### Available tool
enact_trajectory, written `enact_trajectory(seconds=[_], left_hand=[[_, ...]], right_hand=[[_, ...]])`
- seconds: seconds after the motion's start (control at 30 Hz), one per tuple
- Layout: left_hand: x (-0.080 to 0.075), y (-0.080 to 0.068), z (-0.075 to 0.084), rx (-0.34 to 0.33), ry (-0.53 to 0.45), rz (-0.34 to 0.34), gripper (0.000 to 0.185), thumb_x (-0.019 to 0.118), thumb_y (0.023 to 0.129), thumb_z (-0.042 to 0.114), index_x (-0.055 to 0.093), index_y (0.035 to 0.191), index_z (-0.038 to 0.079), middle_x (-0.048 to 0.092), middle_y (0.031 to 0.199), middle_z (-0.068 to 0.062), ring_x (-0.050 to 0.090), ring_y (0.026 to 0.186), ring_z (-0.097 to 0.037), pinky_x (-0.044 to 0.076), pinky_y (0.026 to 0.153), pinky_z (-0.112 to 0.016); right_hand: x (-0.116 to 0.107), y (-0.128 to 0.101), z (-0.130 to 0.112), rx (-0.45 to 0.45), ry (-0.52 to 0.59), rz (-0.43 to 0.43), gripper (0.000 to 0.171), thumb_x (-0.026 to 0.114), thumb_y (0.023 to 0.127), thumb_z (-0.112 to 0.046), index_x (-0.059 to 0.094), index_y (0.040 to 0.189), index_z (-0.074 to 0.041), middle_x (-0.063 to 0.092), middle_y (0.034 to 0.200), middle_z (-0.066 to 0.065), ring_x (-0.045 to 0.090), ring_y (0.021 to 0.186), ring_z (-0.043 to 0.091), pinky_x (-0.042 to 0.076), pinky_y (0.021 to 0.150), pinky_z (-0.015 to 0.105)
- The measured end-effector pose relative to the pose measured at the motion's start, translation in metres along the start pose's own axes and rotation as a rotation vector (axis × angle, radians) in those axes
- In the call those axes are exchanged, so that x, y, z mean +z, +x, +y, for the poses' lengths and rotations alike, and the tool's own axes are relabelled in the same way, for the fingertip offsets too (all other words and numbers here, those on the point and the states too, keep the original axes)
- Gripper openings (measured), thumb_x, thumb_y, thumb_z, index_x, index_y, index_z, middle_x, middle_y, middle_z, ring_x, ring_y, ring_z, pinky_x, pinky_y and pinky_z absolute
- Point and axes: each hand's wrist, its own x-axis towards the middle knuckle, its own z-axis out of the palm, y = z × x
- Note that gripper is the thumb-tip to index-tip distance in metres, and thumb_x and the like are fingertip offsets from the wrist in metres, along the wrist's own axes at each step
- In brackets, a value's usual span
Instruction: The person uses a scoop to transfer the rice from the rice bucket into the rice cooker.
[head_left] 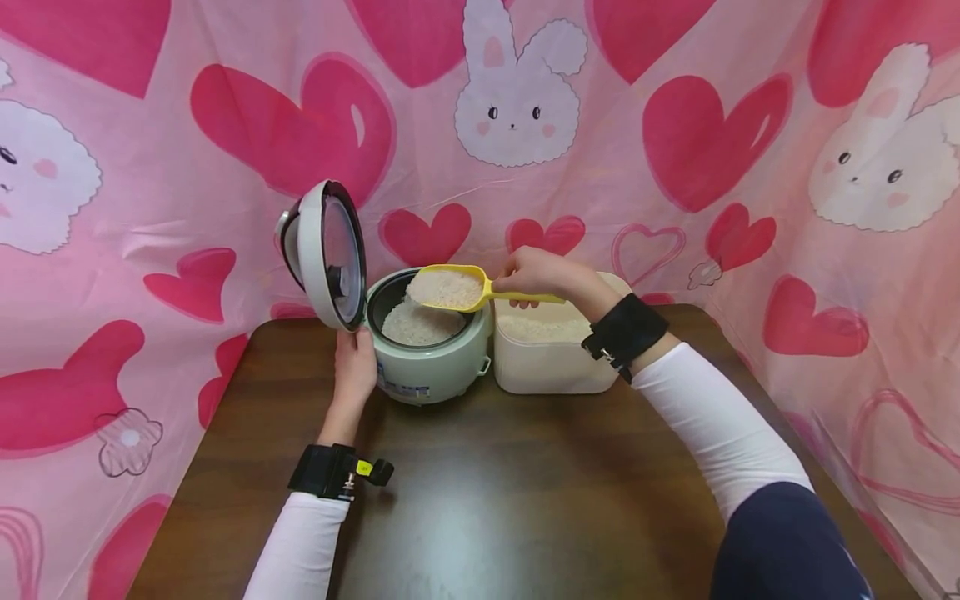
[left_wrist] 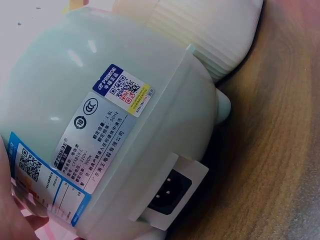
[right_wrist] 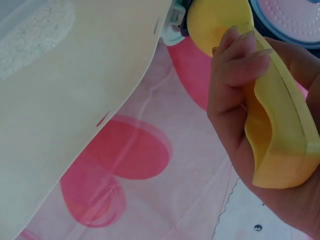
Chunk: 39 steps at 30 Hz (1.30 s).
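My right hand (head_left: 542,273) grips the handle of a yellow scoop (right_wrist: 287,140), its fingers curled round it in the right wrist view. The scoop's bowl holds a heap of rice (head_left: 448,289) and hangs level over the pale green rice cooker (head_left: 431,375). More white rice (head_left: 416,325) lies in the dark inner pot. The cooker's lid (head_left: 313,258) stands upright at the left. Against the cooker's left side, right below the lid, is my left hand (head_left: 354,371); its fingertips are partly hidden. The left wrist view shows this hand (left_wrist: 14,215) beside a blue-edged label.
A cream rice bin (head_left: 555,375) with rice inside stands just right of the cooker. The cooker's power socket (left_wrist: 172,192) has no plug in it. Both stand on a brown wooden table (head_left: 480,500), before a pink cloth (head_left: 525,192) with hearts and rabbits.
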Motion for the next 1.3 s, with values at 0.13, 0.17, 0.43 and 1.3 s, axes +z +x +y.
enact_trajectory(seconds=[0.13, 0.17, 0.43, 1.3], left_hand=[[0.0, 0.0, 0.001, -0.005, 0.006, -0.004, 0.059, 0.034, 0.105, 0.032, 0.038, 0.154, -0.001, 0.042, 0.158, -0.024, 0.04, 0.146, -0.042, 0.028, 0.121, -0.057], [-0.001, 0.0, 0.001, -0.004, 0.007, -0.005, 0.059, 0.034, 0.105, 0.032, 0.037, 0.154, -0.001, 0.042, 0.159, -0.024, 0.039, 0.146, -0.041, 0.028, 0.121, -0.057], [-0.001, 0.001, 0.0, 0.004, 0.005, 0.008, 0.059, 0.035, 0.105, 0.032, 0.038, 0.154, 0.0, 0.042, 0.159, -0.023, 0.04, 0.146, -0.04, 0.029, 0.121, -0.055], [0.0, -0.001, 0.001, 0.03, -0.01, 0.011, 0.057, 0.035, 0.105, 0.028, 0.038, 0.154, -0.001, 0.042, 0.158, -0.024, 0.04, 0.147, -0.038, 0.029, 0.121, -0.054]], right_hand=[[0.003, 0.0, -0.005, -0.013, -0.039, 0.012, 0.025, 0.065, 0.099, -0.029, 0.072, 0.104, -0.004, 0.069, 0.089, 0.013, 0.067, 0.08, 0.028, 0.059, 0.073, 0.037], [0.004, -0.001, -0.006, -0.015, -0.043, 0.016, 0.025, 0.066, 0.099, -0.028, 0.071, 0.103, -0.004, 0.069, 0.089, 0.013, 0.067, 0.08, 0.029, 0.059, 0.073, 0.037], [0.007, -0.001, -0.019, -0.038, -0.127, 0.049, 0.021, 0.067, 0.098, -0.022, 0.071, 0.102, -0.002, 0.069, 0.089, 0.013, 0.07, 0.081, 0.03, 0.059, 0.066, 0.032], [0.034, 0.011, -0.022, -0.105, -0.298, 0.309, 0.017, 0.065, 0.097, -0.015, 0.066, 0.105, 0.0, 0.06, 0.082, 0.009, 0.057, 0.077, 0.027, 0.051, 0.073, 0.034]])
